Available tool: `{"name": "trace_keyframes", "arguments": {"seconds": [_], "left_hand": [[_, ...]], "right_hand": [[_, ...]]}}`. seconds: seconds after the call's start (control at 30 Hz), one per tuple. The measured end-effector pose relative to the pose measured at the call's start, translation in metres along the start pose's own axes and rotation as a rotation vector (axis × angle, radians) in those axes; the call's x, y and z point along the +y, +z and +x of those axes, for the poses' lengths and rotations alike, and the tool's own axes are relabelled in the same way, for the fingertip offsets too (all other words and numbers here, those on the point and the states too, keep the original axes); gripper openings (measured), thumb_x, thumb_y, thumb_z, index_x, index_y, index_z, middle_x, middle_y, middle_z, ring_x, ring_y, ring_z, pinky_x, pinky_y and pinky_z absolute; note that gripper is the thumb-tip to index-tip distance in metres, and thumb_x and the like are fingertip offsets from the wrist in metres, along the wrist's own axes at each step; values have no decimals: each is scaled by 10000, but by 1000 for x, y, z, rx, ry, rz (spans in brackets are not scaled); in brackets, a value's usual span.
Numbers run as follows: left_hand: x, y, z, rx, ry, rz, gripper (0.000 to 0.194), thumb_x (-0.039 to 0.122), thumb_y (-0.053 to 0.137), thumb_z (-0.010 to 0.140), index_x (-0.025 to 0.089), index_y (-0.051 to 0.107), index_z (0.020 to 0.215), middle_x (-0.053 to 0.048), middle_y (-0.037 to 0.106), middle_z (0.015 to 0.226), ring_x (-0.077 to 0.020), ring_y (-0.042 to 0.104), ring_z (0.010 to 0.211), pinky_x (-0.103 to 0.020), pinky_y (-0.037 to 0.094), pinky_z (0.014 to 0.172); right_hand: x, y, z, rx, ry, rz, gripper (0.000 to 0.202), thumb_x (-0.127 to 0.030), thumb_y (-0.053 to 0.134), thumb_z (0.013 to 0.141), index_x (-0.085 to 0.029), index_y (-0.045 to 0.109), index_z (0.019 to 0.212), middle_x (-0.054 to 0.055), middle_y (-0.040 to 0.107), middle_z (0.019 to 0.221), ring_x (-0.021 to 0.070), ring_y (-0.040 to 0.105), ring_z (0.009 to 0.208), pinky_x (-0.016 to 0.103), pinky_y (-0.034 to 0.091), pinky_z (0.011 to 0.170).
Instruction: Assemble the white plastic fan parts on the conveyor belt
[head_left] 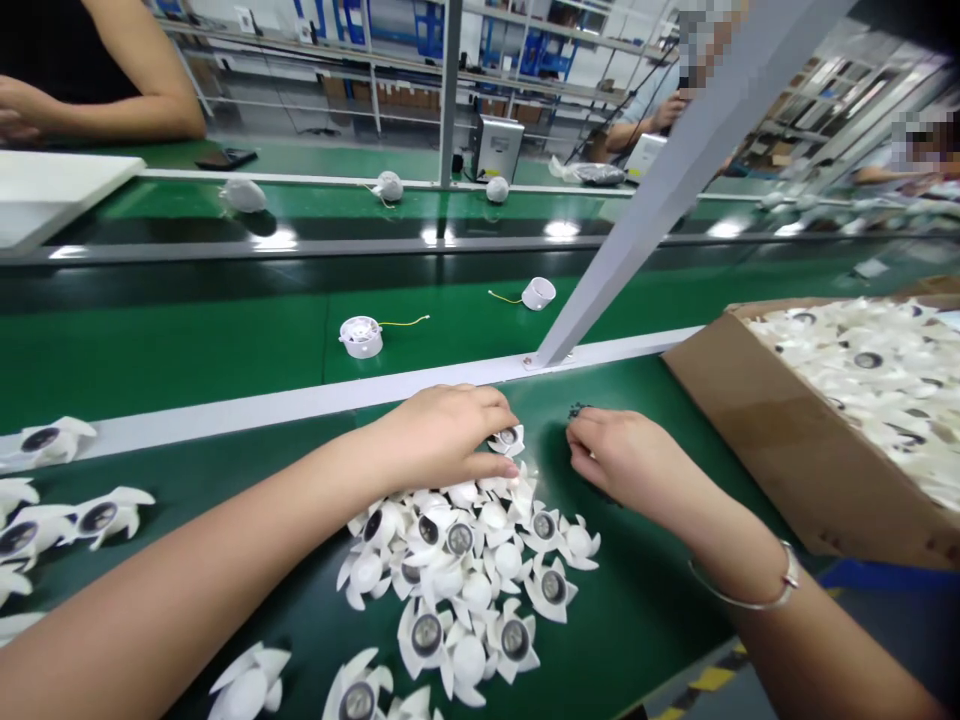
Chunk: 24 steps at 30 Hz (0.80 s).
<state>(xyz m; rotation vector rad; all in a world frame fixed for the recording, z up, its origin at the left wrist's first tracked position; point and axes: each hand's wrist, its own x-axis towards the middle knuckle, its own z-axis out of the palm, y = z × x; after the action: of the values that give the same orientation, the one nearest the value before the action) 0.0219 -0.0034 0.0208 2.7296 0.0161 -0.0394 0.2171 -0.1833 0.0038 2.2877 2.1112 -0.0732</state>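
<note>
My left hand (457,435) is closed around a small white fan blade wheel (507,439), its dark round centre facing up between fingers and thumb. Just below that hand lies a heap of similar white fan blade wheels (459,540), some showing dark metal-lined hubs and others smooth white caps. My right hand (619,450), with a bracelet (784,580) on the wrist, has its fingers bunched on the green tabletop. Tiny dark pieces (577,410) show at its fingertips; what it pinches is hidden.
A cardboard box (750,420) full of white fan wheels stands at right. More wheels (97,517) lie at left. Beyond a white rail, a green belt (225,340) carries white round housings (361,338) with yellow wires. A slanted metal post (637,220) rises ahead. Other people sit across.
</note>
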Motion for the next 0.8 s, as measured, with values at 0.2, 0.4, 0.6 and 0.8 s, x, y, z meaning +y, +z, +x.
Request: {"name": "trace_keyframes", "arguments": {"seconds": [0.2,0.4,0.6,0.8], "left_hand": [[-8,-4,-7,-21,117,61,511,639,617,843,313,656,1235,-48,496,1467,-300,530,1271,-400,416,1027],[-14,-10,-11,-42,151,25,465,613,636,841,346,670,1220,-7,589,1372,-248,585,1170,-345,415,975],[-14,-11,-10,-47,132,9,417,567,651,843,340,695,1190,24,646,1306,-218,640,1061,-319,435,878],[-6,-11,-9,-68,84,79,325,505,631,873,339,714,1139,38,680,1262,-210,662,980,-328,440,844]], "right_hand": [[-10,1,35,185,-92,575,107,-133,528,888,-192,606,844,-8,595,765,125,529,688,237,423,637],[-20,4,47,149,-213,618,102,-128,556,884,-193,610,828,-1,585,778,126,529,703,248,431,646],[-23,7,43,122,-287,561,102,-141,552,906,-193,618,849,21,580,820,139,543,738,259,439,656],[-32,7,41,174,-272,317,152,-163,514,944,-157,630,847,53,590,819,170,550,747,292,441,657]]}}
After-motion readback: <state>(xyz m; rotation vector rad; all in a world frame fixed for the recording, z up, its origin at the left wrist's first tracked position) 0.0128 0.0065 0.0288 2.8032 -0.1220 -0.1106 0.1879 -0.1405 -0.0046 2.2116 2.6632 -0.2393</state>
